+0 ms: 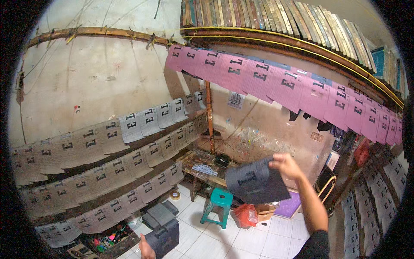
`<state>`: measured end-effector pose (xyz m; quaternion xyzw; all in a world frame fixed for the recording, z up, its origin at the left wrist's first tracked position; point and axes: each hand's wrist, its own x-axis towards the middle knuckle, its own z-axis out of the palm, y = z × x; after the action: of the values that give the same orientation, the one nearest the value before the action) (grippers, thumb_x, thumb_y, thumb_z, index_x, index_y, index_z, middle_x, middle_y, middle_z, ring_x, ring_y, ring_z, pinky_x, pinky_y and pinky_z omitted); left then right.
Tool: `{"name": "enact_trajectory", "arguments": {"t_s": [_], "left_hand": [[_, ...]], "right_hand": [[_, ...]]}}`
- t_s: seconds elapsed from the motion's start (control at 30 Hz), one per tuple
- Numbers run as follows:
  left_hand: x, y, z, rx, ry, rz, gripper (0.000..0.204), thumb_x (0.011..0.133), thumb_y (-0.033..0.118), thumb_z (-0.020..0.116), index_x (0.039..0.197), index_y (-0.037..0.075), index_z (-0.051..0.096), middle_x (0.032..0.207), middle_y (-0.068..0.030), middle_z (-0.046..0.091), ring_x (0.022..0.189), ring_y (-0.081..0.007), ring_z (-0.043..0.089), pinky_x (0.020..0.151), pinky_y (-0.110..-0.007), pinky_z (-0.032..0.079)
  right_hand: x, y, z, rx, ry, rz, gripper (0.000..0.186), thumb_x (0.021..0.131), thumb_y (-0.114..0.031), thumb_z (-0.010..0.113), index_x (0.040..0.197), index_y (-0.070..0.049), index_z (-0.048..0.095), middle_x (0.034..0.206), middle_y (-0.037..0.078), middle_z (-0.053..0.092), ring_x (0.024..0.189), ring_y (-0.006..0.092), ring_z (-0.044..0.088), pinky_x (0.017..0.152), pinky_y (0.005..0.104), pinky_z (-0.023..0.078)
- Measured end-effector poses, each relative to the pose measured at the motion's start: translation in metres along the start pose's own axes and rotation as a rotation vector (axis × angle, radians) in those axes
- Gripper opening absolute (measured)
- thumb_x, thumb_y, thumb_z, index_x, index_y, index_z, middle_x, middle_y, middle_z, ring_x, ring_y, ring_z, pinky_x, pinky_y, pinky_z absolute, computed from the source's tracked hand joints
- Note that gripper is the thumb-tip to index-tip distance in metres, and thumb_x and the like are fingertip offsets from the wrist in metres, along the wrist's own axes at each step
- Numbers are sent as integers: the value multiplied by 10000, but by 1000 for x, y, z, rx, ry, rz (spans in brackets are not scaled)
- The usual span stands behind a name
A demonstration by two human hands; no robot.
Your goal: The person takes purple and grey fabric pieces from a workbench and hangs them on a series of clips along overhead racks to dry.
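My right hand (285,166) is raised on an outstretched arm and pinches the top right corner of a dark grey printed sheet (269,187). The sheet hangs tilted in the air, with black lettering on its left part. Low in the view, only part of my left hand (146,249) shows. It grips the left edge of more dark printed sheeting (168,237), perhaps a small stack; I cannot tell how many pieces. Behind that lie dark grey pieces (160,214) at the foot of the left racks.
Rows of grey printed sheets (95,172) hang along the left wall, pink ones (293,84) overhead. A green stool (221,199) stands on the tiled floor before a wooden bench (196,162). A red plastic bag (246,216), tape roll (175,195) and cluttered crate (110,241) are low down.
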<state>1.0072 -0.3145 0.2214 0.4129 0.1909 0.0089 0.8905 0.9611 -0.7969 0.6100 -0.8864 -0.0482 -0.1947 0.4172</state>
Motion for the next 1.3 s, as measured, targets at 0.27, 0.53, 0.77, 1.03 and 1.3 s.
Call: {"name": "enact_trajectory", "arguments": {"t_s": [0.27,0.53,0.77,1.03,1.3], "left_hand": [[85,9,158,-22,-289,-1,613,860,514,365,1178,-4,440,1146,-152,499,996,-275,527,850,-377,432],[177,-51,218,-168,-202,-63,535,898,437,368,1149,-26,467,1073,-87,525,946,-233,485,834,-337,418],[143,-30,338,-21,196,74,568,837,443,509,1114,-52,483,1099,-67,511,923,-203,492,815,-313,423],[188,-69,368,15,76,-42,561,839,440,507,1112,-49,485,1093,-67,513,920,-200,492,814,-317,424],[217,-96,376,42,15,-122,554,841,437,505,1110,-47,487,1087,-68,514,916,-197,493,812,-321,425]], "right_hand": [[240,-125,-129,-681,74,-561,115,769,-187,578,699,-95,578,680,-36,499,697,88,466,669,255,386],[354,-199,-286,203,277,-513,270,856,-160,515,1101,-52,482,958,62,595,789,138,597,654,240,513],[421,-155,-329,170,332,-627,412,823,-185,568,1171,-3,442,989,96,593,794,134,594,672,262,497],[398,-131,-326,-234,614,-708,292,821,-234,561,1030,-30,575,899,22,596,803,92,540,661,197,424],[429,-91,-278,-434,1222,-710,556,667,-302,712,1052,58,534,872,108,607,759,144,565,703,252,443]]}}
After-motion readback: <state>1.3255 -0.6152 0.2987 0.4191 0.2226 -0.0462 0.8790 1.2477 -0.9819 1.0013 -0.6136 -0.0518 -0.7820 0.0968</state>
